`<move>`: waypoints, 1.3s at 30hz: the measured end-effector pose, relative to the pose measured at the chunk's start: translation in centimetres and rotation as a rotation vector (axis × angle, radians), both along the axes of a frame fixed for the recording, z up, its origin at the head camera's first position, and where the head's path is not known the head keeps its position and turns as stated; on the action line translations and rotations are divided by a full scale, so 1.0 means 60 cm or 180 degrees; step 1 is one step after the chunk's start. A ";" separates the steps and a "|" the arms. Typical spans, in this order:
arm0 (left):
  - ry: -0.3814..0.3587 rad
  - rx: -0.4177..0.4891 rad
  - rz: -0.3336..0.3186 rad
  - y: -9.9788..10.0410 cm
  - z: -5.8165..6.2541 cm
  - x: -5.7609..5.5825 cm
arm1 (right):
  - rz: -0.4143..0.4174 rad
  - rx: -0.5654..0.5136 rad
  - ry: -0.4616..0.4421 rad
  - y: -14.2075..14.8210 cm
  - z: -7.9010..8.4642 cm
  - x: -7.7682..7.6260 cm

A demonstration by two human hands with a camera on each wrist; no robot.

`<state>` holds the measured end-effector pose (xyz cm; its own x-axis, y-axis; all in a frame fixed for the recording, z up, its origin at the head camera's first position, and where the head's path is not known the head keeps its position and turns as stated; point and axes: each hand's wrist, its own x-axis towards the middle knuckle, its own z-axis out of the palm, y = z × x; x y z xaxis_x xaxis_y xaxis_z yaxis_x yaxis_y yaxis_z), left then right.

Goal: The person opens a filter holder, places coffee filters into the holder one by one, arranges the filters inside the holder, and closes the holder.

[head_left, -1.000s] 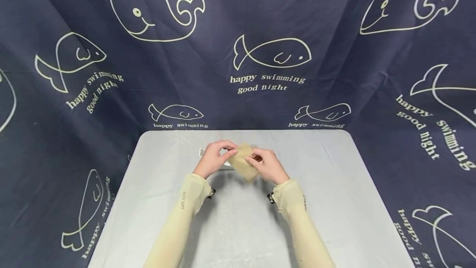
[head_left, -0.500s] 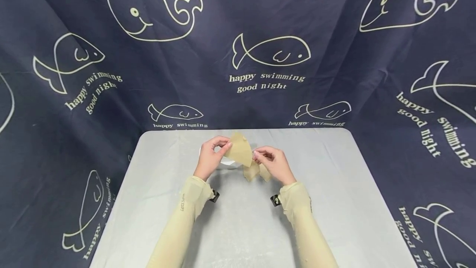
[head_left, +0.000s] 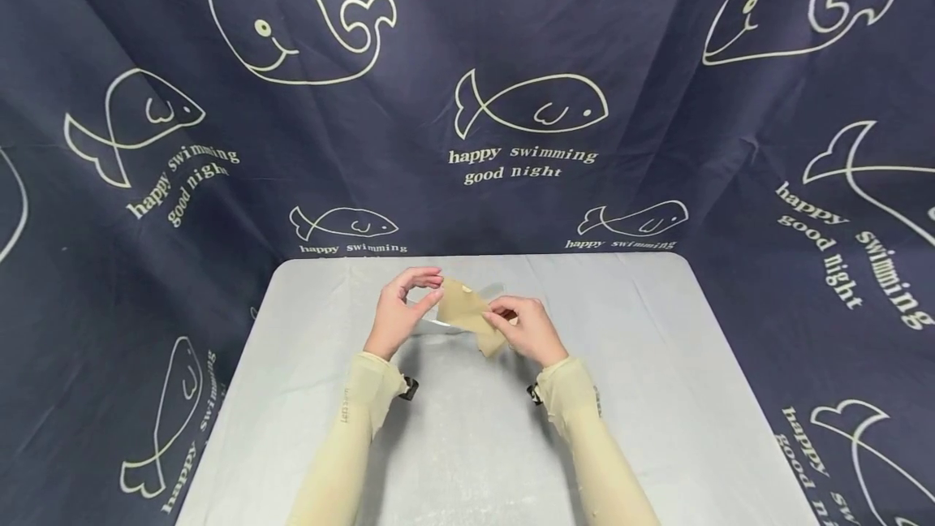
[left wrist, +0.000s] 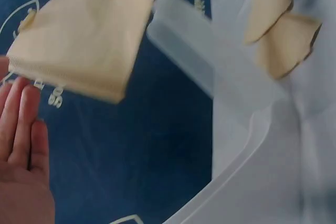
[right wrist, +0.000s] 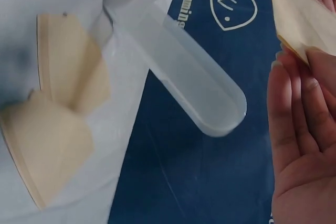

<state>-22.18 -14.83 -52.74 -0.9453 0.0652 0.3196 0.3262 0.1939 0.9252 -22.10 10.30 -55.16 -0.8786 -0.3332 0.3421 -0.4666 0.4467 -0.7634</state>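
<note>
A tan fan-shaped paper coffee filter [head_left: 462,304] with a crimped seam is held up over the table. My right hand [head_left: 531,327] pinches its edge between thumb and fingers, which shows closely in the right wrist view. My left hand [head_left: 400,311] is at the filter's opposite side, thumb and fingers parted, fingertips right at the edge. In the left wrist view, a small light scrap or fold [left wrist: 27,20] sticks out at the filter's curved edge. Two more tan filters [right wrist: 73,64] lie overlapping on the table, mostly hidden behind my right hand in the head view.
Behind the filter stands a translucent plastic vessel [left wrist: 257,166] with a long rounded handle-like part [right wrist: 189,77]. The table [head_left: 467,445] has a pale grey cover, and dark blue curtains [head_left: 438,39] printed with fish and whales enclose it.
The raised filter has come down and tilted. My left hand, pinching it half a second ago, has shifted left and loosened; my right hand, then beside it, now pinches it.
</note>
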 end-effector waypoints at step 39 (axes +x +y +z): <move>0.0071 -0.0376 0.0084 -0.020 -0.012 0.000 | -0.0108 -0.0400 -0.0023 -0.005 0.020 -0.015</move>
